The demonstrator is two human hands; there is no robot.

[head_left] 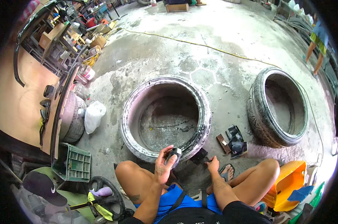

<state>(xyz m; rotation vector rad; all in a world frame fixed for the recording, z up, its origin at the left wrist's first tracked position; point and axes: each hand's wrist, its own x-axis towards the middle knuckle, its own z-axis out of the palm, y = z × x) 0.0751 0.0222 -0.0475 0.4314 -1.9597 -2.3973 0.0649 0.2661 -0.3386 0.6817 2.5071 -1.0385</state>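
A large worn tire point(205, 112) lies flat on the floor right in front of me, its rim smeared with whitish and pinkish residue. My left hand point(164, 164) is raised over the tire's near edge. Its fingers and thumb grip a small dark block with a pale end point(175, 153). Lower and to the right, my right hand point(213, 164) has its fingers curled together beside my foot. A dark bit shows at its fingertips, too small to name. Close by, a flat black piece point(199, 156) lies by the tire, partly hidden.
Black scraps point(236, 142) and a brown bar point(223, 143) lie right of the tire. A second tire point(256, 115) rests farther right. A yellow cord point(198, 44) crosses the floor. Left are a white bag point(95, 117) and green crate point(78, 164); an orange container point(288, 183) is right. A person point(318, 41) stands far right.
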